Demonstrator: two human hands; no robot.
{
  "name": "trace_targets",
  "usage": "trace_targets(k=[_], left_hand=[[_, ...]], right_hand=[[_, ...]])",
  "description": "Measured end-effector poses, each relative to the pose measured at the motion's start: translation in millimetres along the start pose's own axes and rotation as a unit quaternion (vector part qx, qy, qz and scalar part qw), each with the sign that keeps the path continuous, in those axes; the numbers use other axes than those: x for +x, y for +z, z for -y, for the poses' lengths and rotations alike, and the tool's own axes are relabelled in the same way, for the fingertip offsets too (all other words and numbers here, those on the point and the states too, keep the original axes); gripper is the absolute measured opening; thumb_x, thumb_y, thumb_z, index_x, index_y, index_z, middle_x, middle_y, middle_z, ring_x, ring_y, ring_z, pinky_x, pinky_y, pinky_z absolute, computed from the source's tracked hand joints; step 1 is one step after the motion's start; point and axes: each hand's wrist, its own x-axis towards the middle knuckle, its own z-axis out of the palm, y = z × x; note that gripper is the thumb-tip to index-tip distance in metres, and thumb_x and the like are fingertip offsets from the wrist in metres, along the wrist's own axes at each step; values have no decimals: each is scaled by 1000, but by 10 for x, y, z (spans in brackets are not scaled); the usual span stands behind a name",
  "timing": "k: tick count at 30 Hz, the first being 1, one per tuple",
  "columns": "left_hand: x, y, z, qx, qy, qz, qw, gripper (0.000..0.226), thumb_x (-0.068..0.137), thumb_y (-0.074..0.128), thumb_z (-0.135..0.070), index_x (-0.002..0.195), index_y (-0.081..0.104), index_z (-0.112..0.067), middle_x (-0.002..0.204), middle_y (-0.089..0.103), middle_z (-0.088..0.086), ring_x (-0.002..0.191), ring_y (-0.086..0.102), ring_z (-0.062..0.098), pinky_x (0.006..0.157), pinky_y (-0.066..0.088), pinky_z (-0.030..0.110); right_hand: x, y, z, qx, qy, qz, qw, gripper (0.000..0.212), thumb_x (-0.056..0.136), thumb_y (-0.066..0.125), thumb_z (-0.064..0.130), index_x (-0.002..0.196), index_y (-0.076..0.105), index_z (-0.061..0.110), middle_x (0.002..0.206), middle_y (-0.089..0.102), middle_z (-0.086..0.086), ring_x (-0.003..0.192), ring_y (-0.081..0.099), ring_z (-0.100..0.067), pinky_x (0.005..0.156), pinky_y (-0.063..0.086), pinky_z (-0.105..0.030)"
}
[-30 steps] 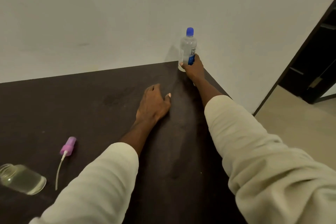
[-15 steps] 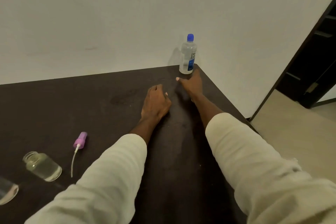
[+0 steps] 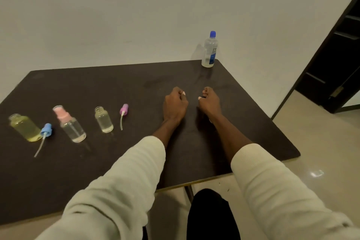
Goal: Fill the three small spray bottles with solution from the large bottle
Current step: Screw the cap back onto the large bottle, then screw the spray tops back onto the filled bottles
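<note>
The large clear bottle [image 3: 210,49] with a blue cap stands upright at the table's far right corner, with no hand on it. Three small bottles stand in a row on the left. A yellowish one [image 3: 25,127] is uncapped, and its blue spray cap [image 3: 46,128] lies beside it. The middle bottle [image 3: 73,126] wears a pink spray cap. An uncapped clear bottle [image 3: 103,120] stands next to a purple spray cap [image 3: 123,109]. My left hand [image 3: 175,105] and my right hand [image 3: 209,101] rest side by side on the table, fingers curled, holding nothing.
The dark table [image 3: 116,84] stands against a white wall. Its right and near edges drop to a tiled floor [image 3: 321,142]. A dark doorway [image 3: 335,64] is at the far right. My dark trouser leg [image 3: 210,214] shows below the near edge.
My right hand let go of the large bottle and drew back beside my left hand. The view pulled back, bringing all three small bottles into sight.
</note>
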Motion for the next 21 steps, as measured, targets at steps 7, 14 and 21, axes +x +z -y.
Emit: trace_targets(k=[7,14,21], left_hand=[[-923,-774,130,-90,87,-171,977,9,97,58,-9,101,66,-8,77,64,0,64,56,12,63,44,13],[-1046,-1564,676,-67,24,-329,942,46,93,70,-32,128,52,-8,124,58,7,113,57,23,98,49,41],[-946,-1706,814,-142,-124,-241,952,81,91,74,-32,156,30,-13,161,36,5,148,33,19,114,29,24]], right_hand=[[-627,396,304,28,-75,-49,996,19,92,57,11,111,55,10,104,57,-2,97,54,-16,83,44,-28],[-1230,1270,752,104,-119,76,985,6,84,68,15,89,69,11,83,72,-3,75,66,-14,70,50,-25],[-1167,1625,967,46,-67,85,993,41,81,73,43,63,56,11,68,62,-4,64,56,-17,56,42,-29]])
